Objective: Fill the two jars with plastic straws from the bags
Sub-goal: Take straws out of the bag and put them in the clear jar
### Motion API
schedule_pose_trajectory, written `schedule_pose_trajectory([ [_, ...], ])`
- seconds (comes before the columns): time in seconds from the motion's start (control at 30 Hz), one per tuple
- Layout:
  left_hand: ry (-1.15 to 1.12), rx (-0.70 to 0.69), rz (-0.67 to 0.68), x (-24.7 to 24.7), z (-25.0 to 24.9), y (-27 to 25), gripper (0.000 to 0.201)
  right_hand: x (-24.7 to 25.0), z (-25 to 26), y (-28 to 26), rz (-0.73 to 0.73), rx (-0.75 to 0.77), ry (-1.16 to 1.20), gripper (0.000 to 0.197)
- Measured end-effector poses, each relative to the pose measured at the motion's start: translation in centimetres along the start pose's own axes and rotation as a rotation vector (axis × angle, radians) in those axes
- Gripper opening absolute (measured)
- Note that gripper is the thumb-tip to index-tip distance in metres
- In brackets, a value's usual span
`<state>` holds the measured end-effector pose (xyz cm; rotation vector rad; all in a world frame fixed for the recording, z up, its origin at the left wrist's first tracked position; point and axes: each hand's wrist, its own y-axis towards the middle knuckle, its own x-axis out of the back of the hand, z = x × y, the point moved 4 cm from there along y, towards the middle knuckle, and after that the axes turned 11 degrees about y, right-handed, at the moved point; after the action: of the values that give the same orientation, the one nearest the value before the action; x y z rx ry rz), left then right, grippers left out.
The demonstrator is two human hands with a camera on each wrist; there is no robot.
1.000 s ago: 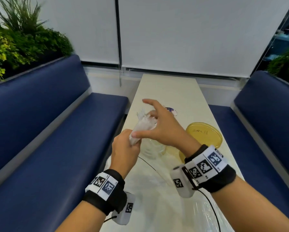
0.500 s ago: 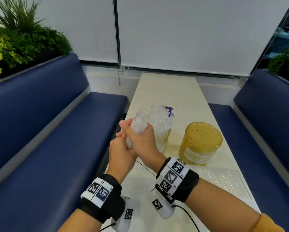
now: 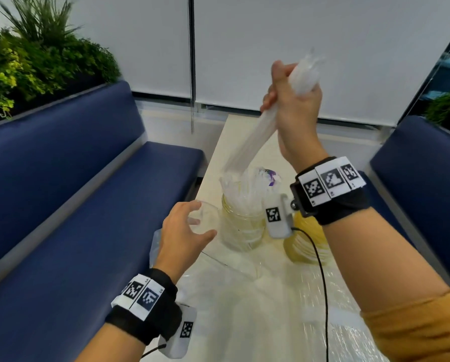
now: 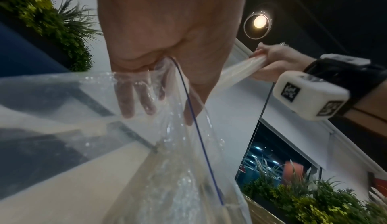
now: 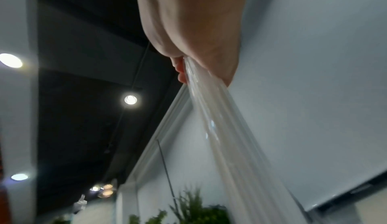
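Observation:
My right hand point(image 3: 291, 84) is raised high above the table and grips a bundle of clear plastic straws point(image 3: 247, 142) that slants down-left, its lower end just over the first jar point(image 3: 242, 228). That glass jar holds several straws standing up. A second, yellow-tinted jar point(image 3: 307, 249) stands to its right, partly hidden by my right wrist camera. My left hand point(image 3: 200, 223) is low beside the first jar and holds the mouth of a clear plastic bag point(image 4: 167, 144); its fingers point(image 4: 134, 101) show through the film. The right wrist view shows the straws point(image 5: 220, 128) running from my fist.
The narrow cream table point(image 3: 234, 131) runs away from me between two blue benches point(image 3: 88, 205). More clear bag film point(image 3: 284, 304) lies crumpled on the near end. A small purple-marked item point(image 3: 271, 176) sits behind the jars. Plants point(image 3: 36, 61) top the left bench back.
My right hand has pulled the straw bundle up and to the right, away from the left hand. The left hand has let go of the bundle and stays low with the bag.

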<state>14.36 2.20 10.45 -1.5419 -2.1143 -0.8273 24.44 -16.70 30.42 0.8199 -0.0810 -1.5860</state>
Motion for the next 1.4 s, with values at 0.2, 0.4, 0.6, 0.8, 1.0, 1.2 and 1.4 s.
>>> schedule_pose_trajectory([
  [0.2, -0.016, -0.038, -0.014, 1.1, 0.0, 0.6, 0.061, 2.8, -6.3, -0.2, 0.027, -0.037, -0.294, 0.008],
  [0.4, -0.019, -0.039, -0.038, 1.9, 0.5, 0.8, 0.061, 7.0, -14.3, -2.8, 0.041, -0.287, -0.458, 0.023],
  [0.6, -0.032, -0.034, -0.038, 2.3, 0.5, 1.0, 0.059, 7.6, -15.1, -2.5, -0.095, -0.298, -0.522, 0.037],
  [0.8, -0.043, -0.047, -0.020, 2.2, 0.0, 1.4, 0.058, 7.4, -13.8, -2.8, 0.019, -0.102, -0.603, 0.103],
  [1.0, -0.051, -0.069, -0.007, 1.8, -0.4, 1.7, 0.056, 6.8, -12.3, -2.2, 0.102, 0.278, -0.782, 0.077],
  [1.2, -0.040, -0.096, 0.018, 1.6, -0.9, 2.3, 0.055, 6.5, -15.2, -3.8, 0.594, 0.096, -1.429, 0.055],
  [1.4, -0.016, -0.108, 0.066, 1.2, -1.5, 2.2, 0.057, 6.2, -15.3, -3.7, 0.529, 0.075, -1.416, 0.052],
])
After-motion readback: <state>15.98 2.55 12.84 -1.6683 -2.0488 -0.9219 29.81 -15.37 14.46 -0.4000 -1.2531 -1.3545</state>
